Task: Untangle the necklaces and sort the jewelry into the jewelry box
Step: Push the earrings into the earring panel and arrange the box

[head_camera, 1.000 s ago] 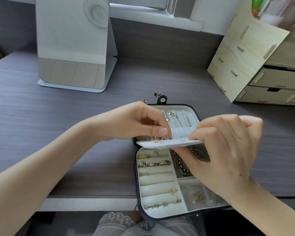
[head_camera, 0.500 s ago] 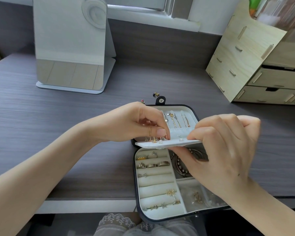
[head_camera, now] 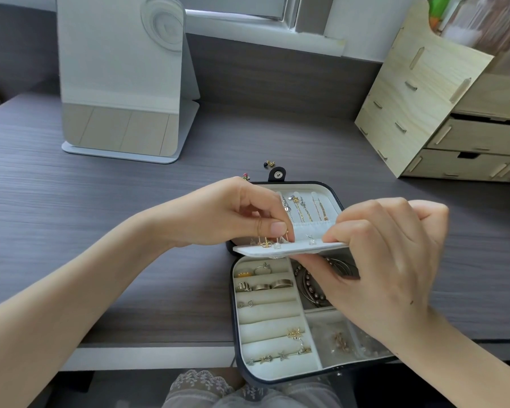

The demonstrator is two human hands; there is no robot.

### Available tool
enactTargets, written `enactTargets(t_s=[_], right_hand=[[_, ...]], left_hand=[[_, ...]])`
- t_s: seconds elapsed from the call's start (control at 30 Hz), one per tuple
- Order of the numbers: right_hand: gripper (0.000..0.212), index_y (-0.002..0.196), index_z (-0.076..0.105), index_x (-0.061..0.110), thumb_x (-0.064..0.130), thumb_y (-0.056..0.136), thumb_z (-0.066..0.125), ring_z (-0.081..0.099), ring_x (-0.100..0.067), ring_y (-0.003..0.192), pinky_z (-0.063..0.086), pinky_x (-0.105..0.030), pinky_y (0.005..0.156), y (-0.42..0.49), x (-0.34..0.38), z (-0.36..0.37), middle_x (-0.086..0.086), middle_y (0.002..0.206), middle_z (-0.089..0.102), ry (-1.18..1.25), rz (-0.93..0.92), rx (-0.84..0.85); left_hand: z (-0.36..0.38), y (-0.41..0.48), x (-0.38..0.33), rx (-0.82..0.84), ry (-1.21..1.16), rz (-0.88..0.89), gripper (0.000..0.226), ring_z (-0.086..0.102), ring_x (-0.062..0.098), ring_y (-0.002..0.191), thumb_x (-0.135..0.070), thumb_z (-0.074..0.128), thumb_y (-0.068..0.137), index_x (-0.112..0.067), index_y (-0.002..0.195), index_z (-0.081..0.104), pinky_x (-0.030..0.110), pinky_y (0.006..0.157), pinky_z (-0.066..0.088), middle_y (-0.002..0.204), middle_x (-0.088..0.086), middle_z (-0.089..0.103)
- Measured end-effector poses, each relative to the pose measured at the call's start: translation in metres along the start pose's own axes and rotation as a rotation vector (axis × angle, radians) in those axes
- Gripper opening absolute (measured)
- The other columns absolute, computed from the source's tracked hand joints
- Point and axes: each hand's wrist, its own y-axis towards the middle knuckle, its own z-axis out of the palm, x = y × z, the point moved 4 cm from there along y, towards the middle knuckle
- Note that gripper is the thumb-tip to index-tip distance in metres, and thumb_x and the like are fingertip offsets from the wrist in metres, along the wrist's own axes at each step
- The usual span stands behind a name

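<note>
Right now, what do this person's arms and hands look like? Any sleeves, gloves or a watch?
Both are bare. The left hand and right hand wear no gloves, and neither wrist shows a watch or bracelet. No sleeve shows on either arm as far as the picture reaches. The left thumbnail looks short and unpolished.

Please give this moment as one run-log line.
left hand: pinches earring on panel | right hand: holds panel | jewelry box: open on desk

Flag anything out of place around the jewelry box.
Two small pieces lie loose on the desk behind the jewelry box, not in it: dark-and-gold studs by the snap tab, and a red-and-green piece partly hidden behind the left hand.
</note>
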Motion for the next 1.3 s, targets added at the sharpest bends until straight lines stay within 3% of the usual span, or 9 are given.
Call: enactTargets(t_s=[0.23,0.5,0.63,0.87,1.13,1.23,1.3], right_hand=[[0.039,0.077,0.044,0.019,0.041,0.076,0.075,0.050,-0.019,0.069,0.023,-0.034,0.071,0.000,0.000,0.000,0.002,0.069,0.062,-0.005,-0.002,0.004],[0.039,0.077,0.044,0.019,0.042,0.075,0.075,0.050,-0.018,0.070,0.023,-0.034,0.071,0.000,0.000,0.000,0.002,0.069,0.062,-0.012,0.000,0.010],[0.039,0.077,0.045,0.018,0.041,0.075,0.076,0.051,-0.019,0.070,0.023,-0.034,0.072,0.000,0.001,0.000,0.002,0.070,0.062,-0.020,-0.003,0.013],[0.034,0.077,0.045,0.019,0.040,0.079,0.072,0.050,-0.018,0.071,0.024,-0.034,0.072,0.000,0.002,-0.002,0.003,0.070,0.062,-0.020,-0.010,0.029],[0.037,0.078,0.044,0.019,0.040,0.078,0.074,0.050,-0.018,0.071,0.023,-0.033,0.072,0.002,0.002,-0.001,0.002,0.070,0.062,-0.024,-0.008,0.022],[0.040,0.081,0.045,0.019,0.043,0.074,0.077,0.050,-0.018,0.073,0.021,-0.032,0.074,0.004,0.002,-0.001,0.003,0.073,0.063,-0.044,-0.016,0.043],[0.040,0.085,0.046,0.019,0.045,0.074,0.075,0.050,-0.019,0.076,0.022,-0.034,0.075,0.005,0.002,0.000,0.002,0.077,0.064,-0.059,-0.013,0.075]], left_hand=[[-0.001,0.000,-0.002,0.001,0.151,0.046,0.013,0.061,0.007,0.077,-0.032,0.060,0.084,-0.024,0.086,0.070,0.013,0.074,0.042,0.081,-0.016,0.064],[0.001,-0.001,-0.007,-0.036,0.350,0.111,0.013,0.059,0.009,0.081,-0.027,0.062,0.084,-0.017,0.085,0.070,0.010,0.075,0.040,0.082,-0.010,0.063],[-0.001,-0.002,-0.007,-0.076,0.296,0.096,0.006,0.054,0.012,0.084,-0.029,0.066,0.080,-0.032,0.082,0.061,0.013,0.078,0.039,0.085,-0.011,0.058],[0.001,-0.001,-0.001,0.013,0.217,0.048,0.008,0.051,0.013,0.075,-0.033,0.064,0.082,-0.026,0.078,0.064,0.028,0.073,0.045,0.082,-0.010,0.059],[-0.002,-0.004,-0.003,0.072,0.151,-0.021,0.019,0.056,0.006,0.076,-0.028,0.048,0.095,-0.027,0.091,0.067,0.014,0.069,0.040,0.088,-0.013,0.062],[-0.007,-0.007,-0.004,0.085,0.128,-0.077,0.037,0.053,0.016,0.080,-0.051,0.043,0.090,-0.029,0.108,0.066,0.022,0.070,0.040,0.094,-0.012,0.062],[-0.010,-0.010,-0.008,0.091,0.067,-0.045,0.054,0.053,0.011,0.087,-0.068,0.045,0.081,-0.029,0.113,0.064,0.021,0.075,0.039,0.094,-0.015,0.059]])
